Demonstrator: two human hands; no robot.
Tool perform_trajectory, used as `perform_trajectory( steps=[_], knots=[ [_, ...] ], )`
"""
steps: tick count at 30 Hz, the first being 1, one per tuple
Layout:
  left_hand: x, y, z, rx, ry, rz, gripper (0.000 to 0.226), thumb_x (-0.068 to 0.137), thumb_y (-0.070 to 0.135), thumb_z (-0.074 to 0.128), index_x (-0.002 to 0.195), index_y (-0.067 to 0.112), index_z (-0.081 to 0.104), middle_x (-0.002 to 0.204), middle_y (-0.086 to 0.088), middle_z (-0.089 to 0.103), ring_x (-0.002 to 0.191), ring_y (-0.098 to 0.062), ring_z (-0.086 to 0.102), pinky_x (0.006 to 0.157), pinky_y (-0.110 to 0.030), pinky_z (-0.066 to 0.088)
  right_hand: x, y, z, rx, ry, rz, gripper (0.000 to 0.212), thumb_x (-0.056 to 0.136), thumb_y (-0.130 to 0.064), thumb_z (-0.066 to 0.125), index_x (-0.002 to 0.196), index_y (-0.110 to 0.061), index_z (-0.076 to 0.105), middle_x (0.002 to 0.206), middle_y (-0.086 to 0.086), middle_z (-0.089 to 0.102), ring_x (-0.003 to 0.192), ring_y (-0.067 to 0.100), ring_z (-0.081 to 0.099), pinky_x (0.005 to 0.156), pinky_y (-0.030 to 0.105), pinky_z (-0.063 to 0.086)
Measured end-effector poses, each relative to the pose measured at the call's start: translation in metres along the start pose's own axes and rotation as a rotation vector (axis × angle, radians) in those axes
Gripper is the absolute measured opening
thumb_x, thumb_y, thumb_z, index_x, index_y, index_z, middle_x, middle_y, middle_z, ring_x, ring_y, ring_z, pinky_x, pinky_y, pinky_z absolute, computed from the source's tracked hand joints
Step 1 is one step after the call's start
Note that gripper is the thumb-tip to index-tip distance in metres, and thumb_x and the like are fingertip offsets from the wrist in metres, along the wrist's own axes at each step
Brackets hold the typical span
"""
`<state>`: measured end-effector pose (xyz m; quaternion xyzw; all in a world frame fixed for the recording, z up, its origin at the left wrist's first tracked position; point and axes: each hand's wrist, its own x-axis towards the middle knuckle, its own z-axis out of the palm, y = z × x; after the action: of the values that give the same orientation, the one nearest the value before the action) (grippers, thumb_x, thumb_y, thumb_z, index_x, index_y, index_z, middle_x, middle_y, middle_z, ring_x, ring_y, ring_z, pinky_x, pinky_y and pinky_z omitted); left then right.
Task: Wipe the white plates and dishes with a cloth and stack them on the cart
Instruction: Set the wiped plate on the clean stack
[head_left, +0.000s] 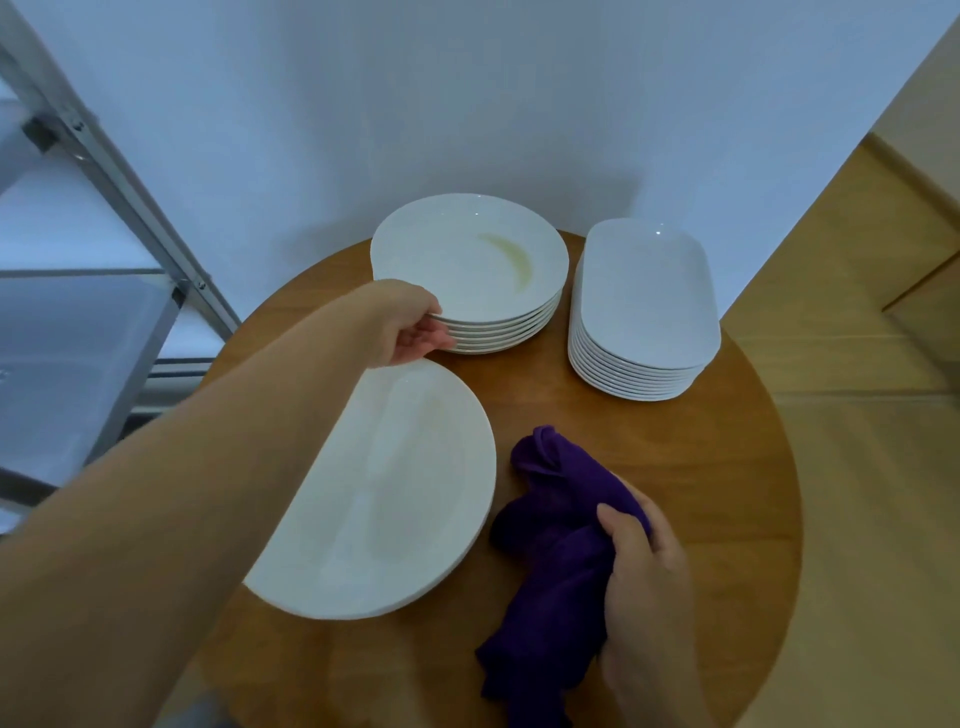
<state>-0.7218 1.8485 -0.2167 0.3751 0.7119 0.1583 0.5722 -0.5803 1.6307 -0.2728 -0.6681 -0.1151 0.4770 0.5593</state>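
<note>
A stack of round white plates (470, 270) stands at the back of the round wooden table (727, 467); the top plate carries a yellowish smear. My left hand (415, 330) reaches across and grips the near left rim of the top plate of that stack. To the right stands a stack of rounded rectangular white dishes (644, 306). A large white oval plate (384, 493) lies alone near me, partly under my left forearm. My right hand (649, 582) holds a bunched purple cloth (550, 551) resting on the table.
A metal cart (88, 312) with flat shelves and an angled frame stands to the left of the table. A pale wall lies behind the table. Light wooden flooring shows to the right.
</note>
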Motion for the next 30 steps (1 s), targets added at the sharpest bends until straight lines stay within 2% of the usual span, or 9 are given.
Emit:
perform_trajectory(
  steps=[4,7,10,13,16,23,26,28,30],
  knots=[
    [-0.001,0.007,-0.004,0.082,0.022,0.006,0.02,0.096,0.018,0.046,0.082,0.005,0.053,0.043,-0.004,0.063,0.027,-0.001,0.048,0.033,-0.009,0.04,0.0,0.0,-0.004,0.006,0.009,0.01,0.026,0.088,-0.015,0.057,0.084,-0.041,0.061,0.088,-0.014,0.067,0.085,0.013,0.064,0.063,0.029,0.05],
    [-0.003,0.015,-0.011,0.035,0.041,0.056,0.018,0.094,0.012,0.045,0.08,0.003,0.052,0.04,-0.004,0.06,0.024,0.0,0.044,0.028,-0.009,0.034,0.001,-0.001,-0.006,0.011,-0.005,0.012,0.026,0.088,-0.016,0.058,0.084,-0.041,0.063,0.09,-0.012,0.068,0.088,0.014,0.065,0.07,0.032,0.052],
    [-0.005,0.02,-0.013,0.026,0.044,0.104,0.018,0.094,0.011,0.038,0.09,0.001,0.051,0.046,-0.008,0.063,0.027,-0.004,0.051,0.03,-0.011,0.039,0.002,-0.002,-0.002,0.006,-0.014,-0.007,0.024,0.089,-0.017,0.057,0.089,-0.04,0.064,0.093,-0.011,0.069,0.089,0.015,0.064,0.068,0.032,0.052],
    [-0.007,0.011,-0.01,-0.145,0.061,0.188,0.014,0.094,0.01,0.039,0.101,0.002,0.048,0.067,-0.012,0.063,0.035,-0.008,0.059,0.034,-0.017,0.045,0.002,-0.006,0.005,-0.019,-0.024,-0.008,0.023,0.091,-0.018,0.055,0.101,-0.039,0.059,0.11,-0.006,0.064,0.099,0.018,0.06,0.082,0.04,0.053],
    [-0.007,-0.003,-0.005,-0.306,0.084,0.243,0.014,0.092,0.009,0.044,0.103,0.002,0.05,0.073,-0.01,0.062,0.036,-0.008,0.06,0.035,-0.018,0.046,0.002,-0.009,0.009,-0.011,-0.042,-0.023,0.024,0.091,-0.019,0.055,0.097,-0.041,0.058,0.113,-0.005,0.063,0.102,0.019,0.059,0.087,0.042,0.052],
    [-0.047,-0.023,0.001,-0.346,0.031,0.283,0.016,0.089,0.013,0.051,0.084,0.0,0.06,0.053,-0.007,0.067,0.044,-0.012,0.064,0.04,-0.018,0.048,0.0,-0.025,0.009,0.118,-0.044,-0.011,0.027,0.092,-0.021,0.055,0.105,-0.044,0.061,0.111,-0.004,0.066,0.094,0.018,0.065,0.062,0.029,0.052],
    [-0.082,-0.042,0.003,-0.303,0.018,0.327,0.023,0.088,0.015,0.052,0.075,0.0,0.063,0.054,-0.008,0.068,0.046,-0.013,0.064,0.039,-0.018,0.046,-0.008,-0.038,0.01,0.227,-0.077,0.075,0.023,0.094,-0.035,0.051,0.114,-0.034,0.062,0.103,-0.001,0.071,0.09,0.02,0.068,0.063,0.033,0.053],
    [-0.109,-0.058,0.007,-0.279,0.003,0.325,0.028,0.089,0.015,0.051,0.069,-0.001,0.062,0.052,-0.008,0.067,0.041,-0.013,0.061,0.037,-0.016,0.043,-0.018,-0.044,0.006,0.298,-0.159,0.103,0.039,0.088,-0.053,0.049,0.113,-0.027,0.063,0.1,0.003,0.073,0.089,0.024,0.07,0.066,0.038,0.055],
    [-0.137,-0.077,0.011,-0.28,-0.021,0.278,0.033,0.09,0.015,0.05,0.063,-0.001,0.061,0.047,-0.007,0.064,0.035,-0.012,0.056,0.034,-0.015,0.041,-0.031,-0.047,0.001,0.33,-0.291,0.069,0.065,0.069,-0.068,0.057,0.116,-0.023,0.062,0.104,0.01,0.071,0.088,0.037,0.069,0.065,0.049,0.057]
  ],
)
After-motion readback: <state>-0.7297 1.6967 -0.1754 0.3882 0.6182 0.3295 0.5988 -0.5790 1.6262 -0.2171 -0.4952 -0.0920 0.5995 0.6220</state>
